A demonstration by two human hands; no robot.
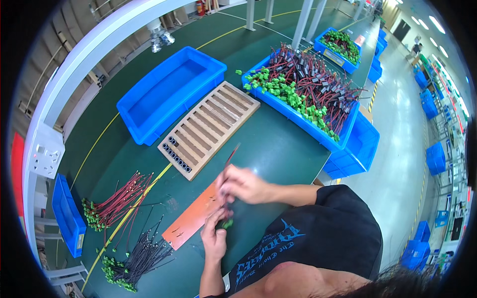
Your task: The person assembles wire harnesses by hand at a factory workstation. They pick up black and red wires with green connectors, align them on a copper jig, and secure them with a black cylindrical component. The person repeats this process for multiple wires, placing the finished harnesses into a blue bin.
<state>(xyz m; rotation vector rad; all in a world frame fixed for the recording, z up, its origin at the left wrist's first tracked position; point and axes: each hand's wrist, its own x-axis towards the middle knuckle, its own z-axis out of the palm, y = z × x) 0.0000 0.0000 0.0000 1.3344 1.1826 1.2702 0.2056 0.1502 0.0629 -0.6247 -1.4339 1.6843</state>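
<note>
My left hand [214, 232] is closed around a wire lead whose green connector [227, 223] shows beside the fingers. Just above it, my right hand [243, 185] is blurred by motion, with its fingers pinched together. A thin reddish-dark length, probably wire [232, 156], sticks out past the right fingers; its lower part is hidden. Beneath both hands lies an orange strip [191, 216] on the green table. A wooden rack [212, 130] with parallel slots stands beyond them, and small black cylindrical parts [180, 161] fill its near-left slot.
An empty blue bin [130, 116] stands at the far left. Another blue bin [293, 120] overflows with wired green connectors, with a further filled bin [330, 58] behind it. Red leads [121, 201] and black leads [149, 256] lie in bundles at left, near a small blue tray [67, 216].
</note>
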